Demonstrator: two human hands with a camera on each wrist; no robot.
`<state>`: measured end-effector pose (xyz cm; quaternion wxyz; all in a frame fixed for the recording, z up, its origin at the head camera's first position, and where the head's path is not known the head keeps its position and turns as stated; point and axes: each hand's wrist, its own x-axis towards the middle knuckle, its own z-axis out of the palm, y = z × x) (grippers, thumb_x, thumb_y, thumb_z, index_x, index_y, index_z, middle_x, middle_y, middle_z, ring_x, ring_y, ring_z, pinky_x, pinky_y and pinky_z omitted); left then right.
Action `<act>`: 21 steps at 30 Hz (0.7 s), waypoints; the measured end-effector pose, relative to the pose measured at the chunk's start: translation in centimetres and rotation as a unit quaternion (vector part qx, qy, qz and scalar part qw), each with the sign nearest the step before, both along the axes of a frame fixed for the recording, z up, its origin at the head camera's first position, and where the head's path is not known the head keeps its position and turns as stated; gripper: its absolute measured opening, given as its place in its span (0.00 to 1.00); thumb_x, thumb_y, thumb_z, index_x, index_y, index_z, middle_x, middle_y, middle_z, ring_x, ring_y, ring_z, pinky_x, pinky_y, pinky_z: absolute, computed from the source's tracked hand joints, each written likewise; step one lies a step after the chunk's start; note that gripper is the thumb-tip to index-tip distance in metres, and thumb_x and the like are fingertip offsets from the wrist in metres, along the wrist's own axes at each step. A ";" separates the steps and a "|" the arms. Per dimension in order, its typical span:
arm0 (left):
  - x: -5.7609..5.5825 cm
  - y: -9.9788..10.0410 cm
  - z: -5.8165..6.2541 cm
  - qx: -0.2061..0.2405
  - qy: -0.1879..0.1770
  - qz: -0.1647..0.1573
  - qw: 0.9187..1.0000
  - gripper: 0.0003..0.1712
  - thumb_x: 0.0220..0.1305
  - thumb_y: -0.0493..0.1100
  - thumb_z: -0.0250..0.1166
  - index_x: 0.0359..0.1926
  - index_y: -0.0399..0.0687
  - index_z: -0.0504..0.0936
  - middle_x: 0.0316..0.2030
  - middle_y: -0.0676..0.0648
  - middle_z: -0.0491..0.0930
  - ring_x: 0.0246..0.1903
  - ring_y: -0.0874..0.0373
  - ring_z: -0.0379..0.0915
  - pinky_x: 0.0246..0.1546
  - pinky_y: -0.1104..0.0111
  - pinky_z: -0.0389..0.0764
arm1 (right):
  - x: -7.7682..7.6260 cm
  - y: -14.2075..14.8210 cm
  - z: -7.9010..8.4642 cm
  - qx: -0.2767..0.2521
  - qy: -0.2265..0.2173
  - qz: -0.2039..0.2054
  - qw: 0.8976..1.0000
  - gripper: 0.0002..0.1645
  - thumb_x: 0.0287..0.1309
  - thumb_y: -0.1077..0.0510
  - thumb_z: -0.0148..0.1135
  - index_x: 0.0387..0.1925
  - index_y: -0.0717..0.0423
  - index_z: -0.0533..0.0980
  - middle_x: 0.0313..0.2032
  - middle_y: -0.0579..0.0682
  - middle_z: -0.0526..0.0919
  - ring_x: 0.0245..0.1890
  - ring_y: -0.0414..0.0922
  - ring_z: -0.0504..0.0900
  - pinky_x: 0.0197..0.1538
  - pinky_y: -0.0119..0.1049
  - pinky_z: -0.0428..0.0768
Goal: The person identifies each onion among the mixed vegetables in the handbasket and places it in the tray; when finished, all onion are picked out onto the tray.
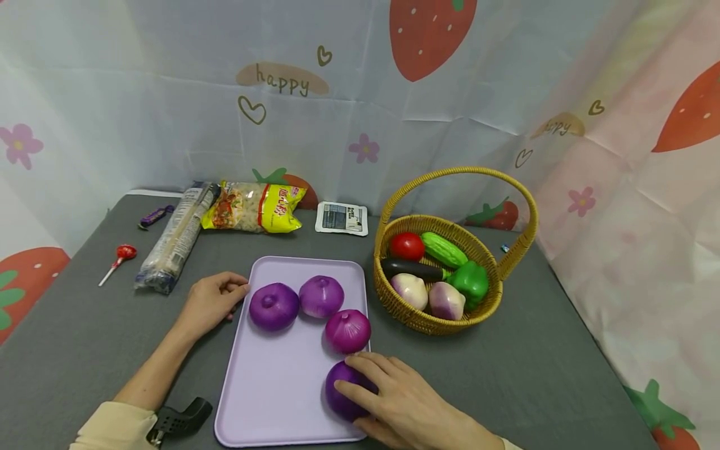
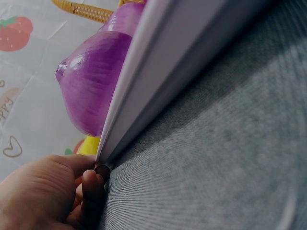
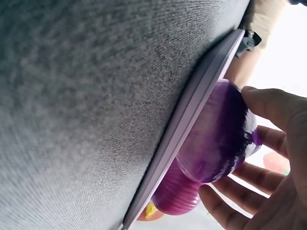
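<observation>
A pale lilac tray (image 1: 270,400) lies on the grey table and carries several purple onions. Two of them, a dark onion (image 1: 274,307) and a lighter onion (image 1: 322,296), sit near its far end; a magenta onion (image 1: 348,331) is by the right rim. My right hand (image 1: 407,400) curls its thumb and fingers round a deep purple onion (image 3: 216,134) at the tray's near right corner. At the far left rim, my left hand (image 1: 216,300) pinches the tray edge between thumb and fingers, as the left wrist view shows (image 2: 53,191).
Right of the tray stands a yellow wicker basket (image 1: 388,299) with a tall handle, holding several vegetables. Behind the tray lie a yellow food packet (image 1: 253,207), a long packet (image 1: 179,240) and a white sachet (image 1: 341,218). A lollipop (image 1: 125,252) and purple candy (image 1: 155,216) lie far left.
</observation>
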<state>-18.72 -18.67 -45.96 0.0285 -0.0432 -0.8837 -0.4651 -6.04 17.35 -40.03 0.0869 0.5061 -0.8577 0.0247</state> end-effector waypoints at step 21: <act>0.0 0.0 0.1 -0.005 -0.002 0.002 1.000 0.14 0.68 0.45 0.62 0.46 0.39 0.83 0.29 0.43 0.83 0.16 0.64 0.74 0.19 0.71 0.80 | -2.1 1.7 1.9 -0.120 0.060 -0.033 0.990 0.26 0.61 0.45 0.63 0.59 0.47 0.75 0.58 0.52 0.77 0.57 0.46 0.78 0.56 0.42 0.81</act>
